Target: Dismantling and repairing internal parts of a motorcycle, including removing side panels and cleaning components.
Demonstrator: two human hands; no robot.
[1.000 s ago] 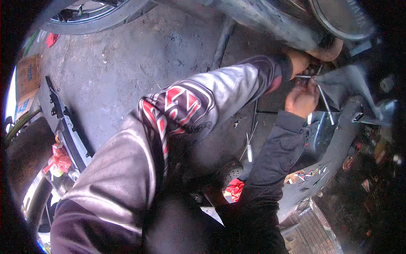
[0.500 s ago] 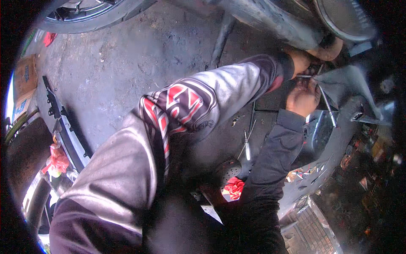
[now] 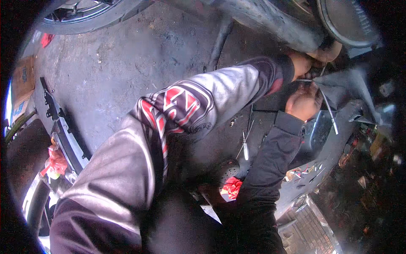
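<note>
My right hand (image 3: 304, 103) is closed around the middle of a Y-shaped socket wrench (image 3: 328, 103). One shiny arm of the wrench points down to the right, past the knuckles. Just above, my left hand (image 3: 301, 67) reaches in beside the motorcycle's exhaust pipe (image 3: 279, 26), its fingers curled close to the wrench's other arms. What those fingers grip is hidden in shadow. A dark, pointed panel (image 3: 353, 84) lies right against the work spot, on the right of both hands.
A screwdriver (image 3: 245, 151) lies on the floor near my shoe (image 3: 229, 171) and a red cloth or bag (image 3: 232, 187). A tyre (image 3: 89, 25) stands at upper left. A long black-and-white trim piece (image 3: 65, 125) rests at left. Scattered small parts and a metal-framed grille (image 3: 317, 228) are at lower right.
My right hand and the wrench have dropped slightly, and the wrench's lower arm reaches a little farther down. My left hand stays near the same spot. The whole view has shifted slightly.
</note>
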